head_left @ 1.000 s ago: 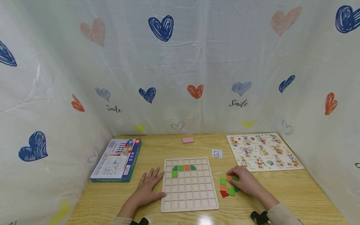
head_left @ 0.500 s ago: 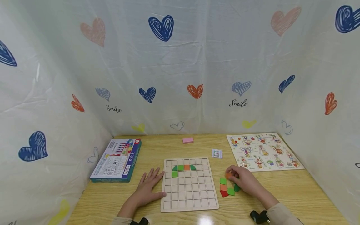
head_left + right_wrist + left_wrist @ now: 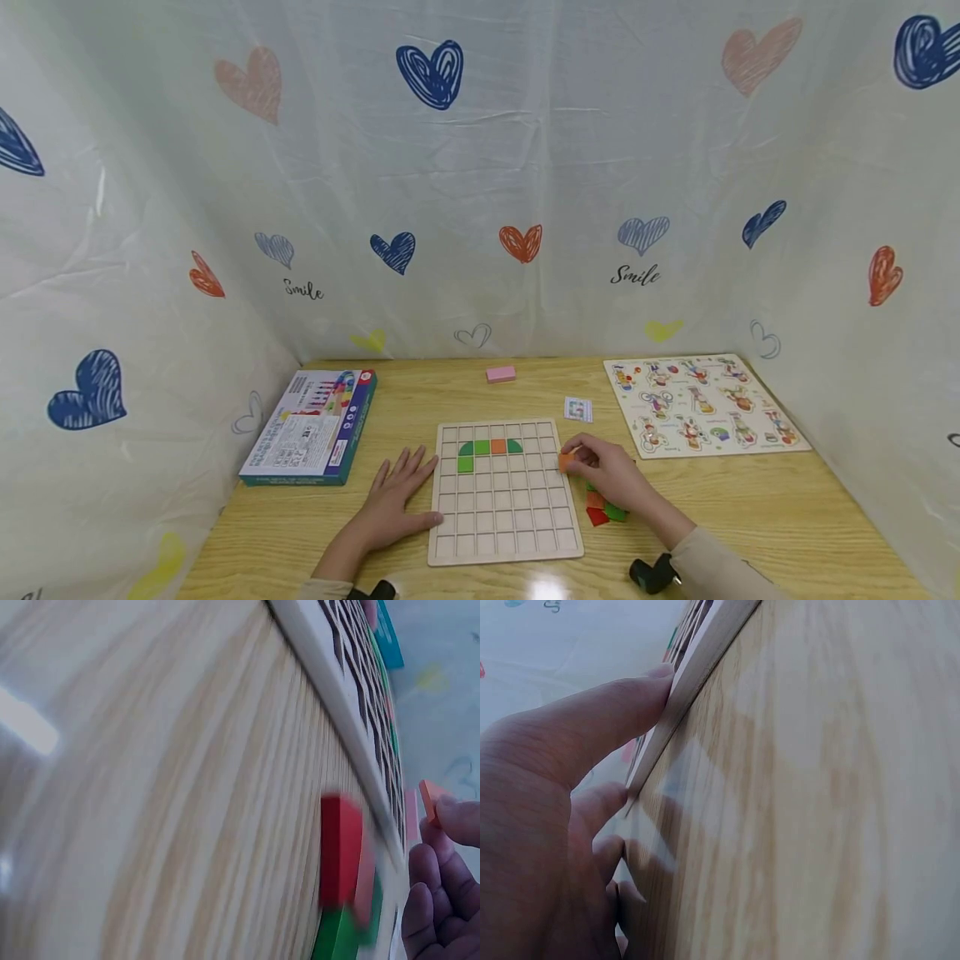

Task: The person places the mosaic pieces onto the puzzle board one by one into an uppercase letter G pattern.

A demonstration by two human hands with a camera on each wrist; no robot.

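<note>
My right hand (image 3: pixel 607 471) pinches an orange square tile (image 3: pixel 430 801) between thumb and fingers, at the right edge of the wooden grid board (image 3: pixel 506 533). My left hand (image 3: pixel 397 504) lies flat with fingers spread, its thumb (image 3: pixel 622 705) touching the board's left side. In the board's upper rows sit green square tiles (image 3: pixel 466 464), another orange tile (image 3: pixel 498 447) and two dark green rounded pieces (image 3: pixel 514 447). Below my right hand lies a small group of loose tiles, with a red piece (image 3: pixel 597 517) and green ones (image 3: pixel 615 512); the hand partly hides them.
A small pattern card (image 3: pixel 578 409) lies behind the board, and a pink block (image 3: pixel 501 374) is farther back. To the left is a boxed game (image 3: pixel 311 429). A picture puzzle board (image 3: pixel 705 408) lies at the back right. A heart-printed curtain (image 3: pixel 480 183) encloses the table.
My right hand has picked the orange tile out of the loose group and carried it left to the board's right edge. The left hand stays in place.
</note>
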